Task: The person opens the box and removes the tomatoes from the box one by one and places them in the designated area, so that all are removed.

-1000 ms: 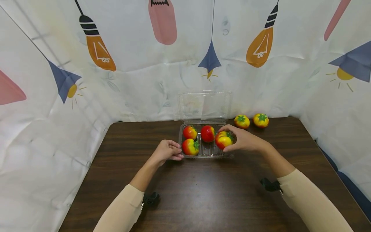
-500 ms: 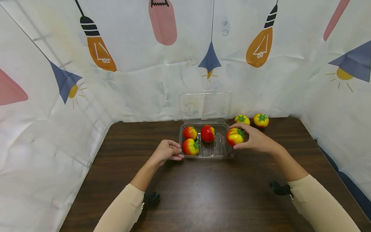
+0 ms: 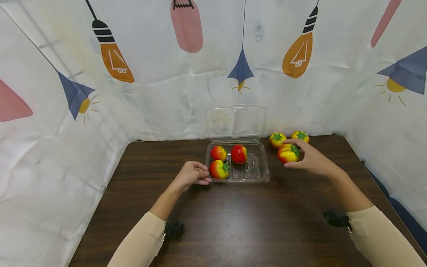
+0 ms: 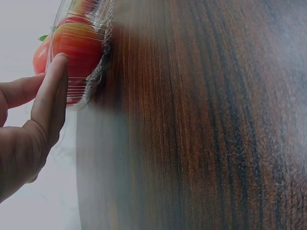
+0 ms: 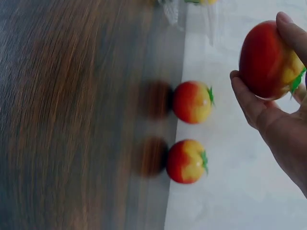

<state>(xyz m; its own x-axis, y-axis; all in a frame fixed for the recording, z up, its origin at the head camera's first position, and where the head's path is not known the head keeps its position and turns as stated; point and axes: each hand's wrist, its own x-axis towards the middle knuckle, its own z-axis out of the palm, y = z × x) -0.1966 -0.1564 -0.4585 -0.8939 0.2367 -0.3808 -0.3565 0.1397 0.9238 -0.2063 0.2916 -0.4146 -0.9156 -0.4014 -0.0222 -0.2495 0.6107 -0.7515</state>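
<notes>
A clear plastic clamshell container (image 3: pixel 255 159) stands at the back of the table, lid (image 3: pixel 236 122) raised. Three red-and-yellow tomatoes sit in it: back left (image 3: pixel 218 152), front left (image 3: pixel 219 169) and back middle (image 3: pixel 239 154). My left hand (image 3: pixel 192 173) pinches the container's front-left edge, a finger (image 4: pixel 50 96) lying along its outer wall. To the right of the container, my right hand (image 3: pixel 308 157) holds another tomato (image 3: pixel 288 153) between thumb and fingers, above the table. Its green leaves face the palm. Behind it lie two more tomatoes (image 5: pixel 192 102) (image 5: pixel 186 161).
The dark wooden table (image 3: pixel 220 222) extends in front of both hands. Right behind its far edge hangs a white curtain (image 3: pixel 160 104) printed with lamps and bulbs, which also covers both sides.
My right hand has carried its tomato rightward out of the container, toward the two loose ones. My left hand has stayed at the container's front-left edge.
</notes>
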